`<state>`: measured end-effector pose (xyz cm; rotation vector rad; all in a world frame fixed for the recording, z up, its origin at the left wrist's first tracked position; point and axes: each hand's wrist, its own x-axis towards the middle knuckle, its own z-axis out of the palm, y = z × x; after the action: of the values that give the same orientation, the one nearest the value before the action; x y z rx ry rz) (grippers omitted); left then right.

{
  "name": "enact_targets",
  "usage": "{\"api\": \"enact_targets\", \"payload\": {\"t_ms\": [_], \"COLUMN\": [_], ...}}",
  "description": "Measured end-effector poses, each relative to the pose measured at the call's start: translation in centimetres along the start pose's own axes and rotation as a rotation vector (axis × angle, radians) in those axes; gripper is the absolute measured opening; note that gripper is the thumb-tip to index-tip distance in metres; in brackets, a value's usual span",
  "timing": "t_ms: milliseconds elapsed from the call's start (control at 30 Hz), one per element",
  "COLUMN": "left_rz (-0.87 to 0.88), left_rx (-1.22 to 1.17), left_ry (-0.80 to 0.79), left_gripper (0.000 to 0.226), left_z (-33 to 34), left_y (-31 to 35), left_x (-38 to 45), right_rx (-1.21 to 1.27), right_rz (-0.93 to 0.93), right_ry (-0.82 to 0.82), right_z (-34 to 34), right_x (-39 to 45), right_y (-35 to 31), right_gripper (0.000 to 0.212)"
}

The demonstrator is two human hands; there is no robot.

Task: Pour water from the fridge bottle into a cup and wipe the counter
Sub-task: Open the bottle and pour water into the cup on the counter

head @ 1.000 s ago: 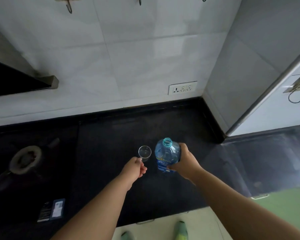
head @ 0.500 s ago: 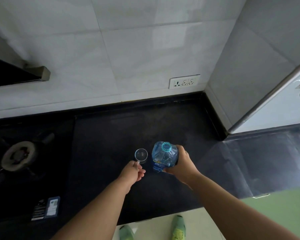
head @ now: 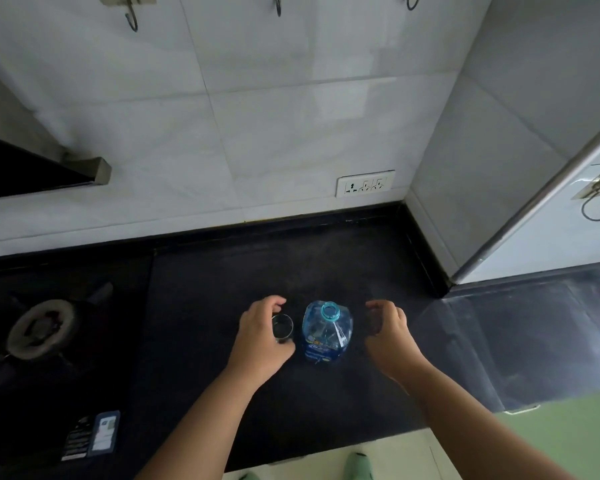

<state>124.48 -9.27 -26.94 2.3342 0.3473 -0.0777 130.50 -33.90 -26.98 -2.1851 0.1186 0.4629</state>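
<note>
**Bottle set down uncapped, cup in left-hand grasp**

Forearms enter from the near edge over the black polished stone counter (head: 326, 271). Left hand (head: 258, 337) curls thumb and fingers round the small clear drinking cup (head: 282, 328), which appears to stand on the counter just left of the bottle. Right hand (head: 388, 336) hangs just right of the bottle, fingers loosely bent, grasping nothing and not touching it. Blue-tinted transparent plastic water bottle (head: 327, 332) stands upright between the hands, teal neck open, no cap visible.

Handling judgement: bottle looks bulky and likely heavy if well filled; thin walls would flex under squeeze, and fridge condensation may make it slippery. Best hold is round the labelled lower body, tipping slowly. Cup is light, easily knocked, possibly breakable; steadying it is sound.

Further off: gas burner (head: 40, 329) at left, white wall socket (head: 364, 183) on the tiles.
</note>
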Motion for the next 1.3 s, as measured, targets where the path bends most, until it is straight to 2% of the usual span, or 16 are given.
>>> {"api": "enact_targets", "payload": {"t_ms": [133, 200, 267, 400, 500, 600, 700, 833, 1000, 1100, 1200, 1300], "left_rz": [0.103, 0.123, 0.119, 0.151, 0.193, 0.266, 0.304, 0.309, 0.367, 0.403, 0.386, 0.371], "left_rx": [0.11, 0.157, 0.133, -0.011, -0.04, -0.051, -0.057, -0.128, -0.11, -0.096, -0.063, 0.029], "left_ry": [-0.283, -0.361, -0.389, -0.267, -0.205, -0.148, -0.097, 0.016, 0.114, 0.11, 0.13, 0.149], "left_gripper": [0.122, 0.129, 0.124, 0.091, 0.082, 0.084, 0.089, 0.096, 0.053, 0.042, 0.057, 0.073], "left_z": [-0.7, -0.4, 0.7, 2.5, 2.2, 0.6, -2.2, -6.1, -10.6, -12.7, -14.4, -15.7], "left_y": [4.0, 5.0, 4.9, 4.6, 5.9, 8.1, 10.4, 12.8, 15.4, 16.0, 14.6, 13.6], "left_x": [0.5, 0.8, 1.2, 1.0, 0.0, -1.2, -2.2, -3.2, -4.4, -5.3, -5.8, -6.2], "right_rx": [0.082, 0.133, 0.191, 0.302, 0.311, 0.309, 0.361, 0.312, 0.196, 0.116, -0.078, -0.185], "right_rz": [-0.033, -0.109, -0.149, -0.167, -0.23, -0.311, -0.406, -0.584, -0.781, -0.906, -1.012, -1.023], "right_ry": [0.096, 0.144, 0.127, 0.058, 0.101, 0.146, 0.087, 0.064, 0.125, -0.014, -0.225, -0.251], "right_z": [-1.9, -2.3, -2.3, -3.2, -4.6, -6.1, -7.1, -7.6, -8.4, -9.1, -10.5, -11.8], "right_x": [-0.5, -1.0, -1.4, -2.6, -3.4, -4.1, -5.5, -7.3, -9.1, -10.0, -10.4, -10.6], "right_y": [-2.3, -3.7, -4.8, -6.9, -8.3, -10.2, -12.5, -15.1, -17.9, -18.7, -19.7, -20.8], "right_gripper": [0.028, 0.021, 0.019, 0.019, 0.022, 0.025, 0.027, 0.028, 0.032, 0.043, 0.054, 0.054]}}
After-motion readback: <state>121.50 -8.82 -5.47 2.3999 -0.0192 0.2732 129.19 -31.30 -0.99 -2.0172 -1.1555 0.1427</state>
